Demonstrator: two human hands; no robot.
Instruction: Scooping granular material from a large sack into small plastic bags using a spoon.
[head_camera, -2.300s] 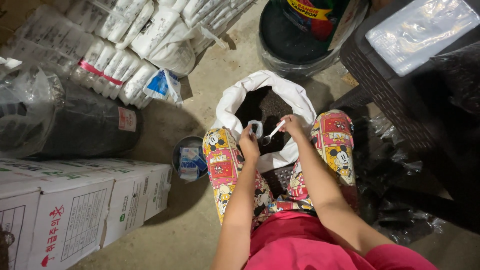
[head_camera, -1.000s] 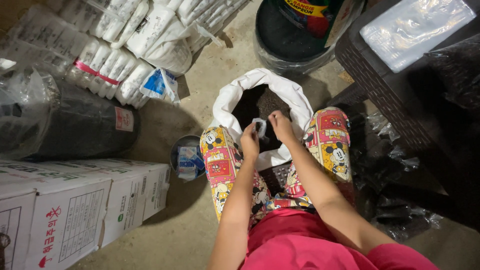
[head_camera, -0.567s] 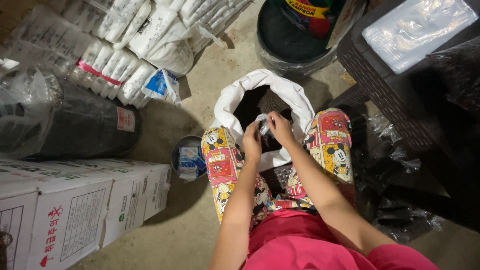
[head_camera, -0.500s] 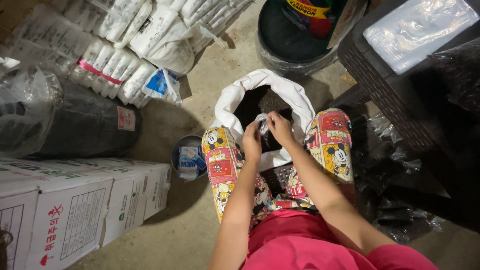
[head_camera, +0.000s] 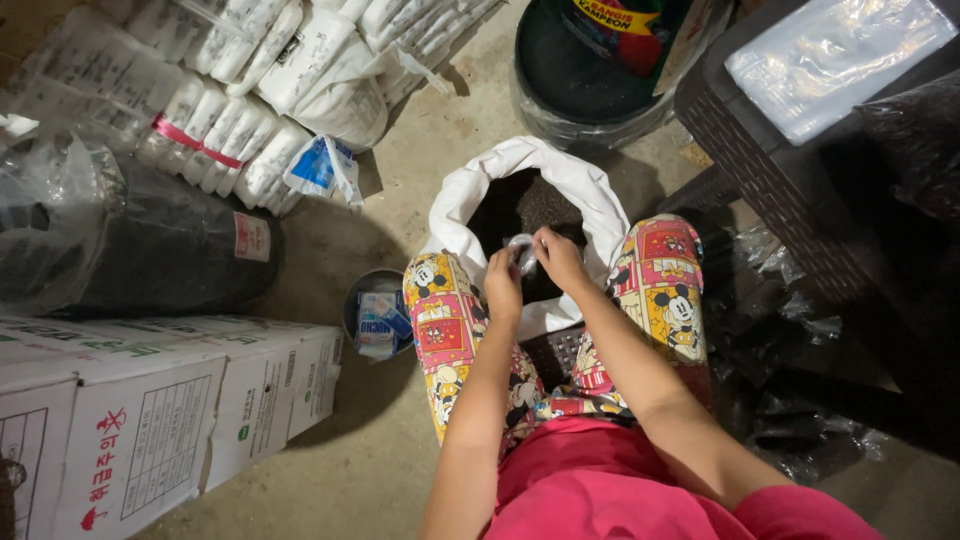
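Clear plastic, a small bag (head_camera: 521, 252), is pinched between both hands over the mouth of a white sack (head_camera: 590, 200): the left hand (head_camera: 503, 284) is curled closed on its near edge, the right hand (head_camera: 556, 256) closed on its top, fingers bent tight. What the little bag holds is too small to tell. It hangs right above the dark, grainy fill of the sack, which stands on the floor between the knees of patterned trousers (head_camera: 448, 330). Because the bag is thin and gripped only at its edges, a slip of either hand would likely drop it into the dark grain; a tilt could spill whatever it carries. Just left of the left knee sits a small round tub (head_camera: 375, 312) with a blue-and-white packet in it. Farther left lie white cartons (head_camera: 150, 410) and a dark, plastic-wrapped roll (head_camera: 150, 250); above, stacked white packs (head_camera: 250, 90). Beyond the sack stands a black bucket (head_camera: 590, 70) with a colourful packet inside.
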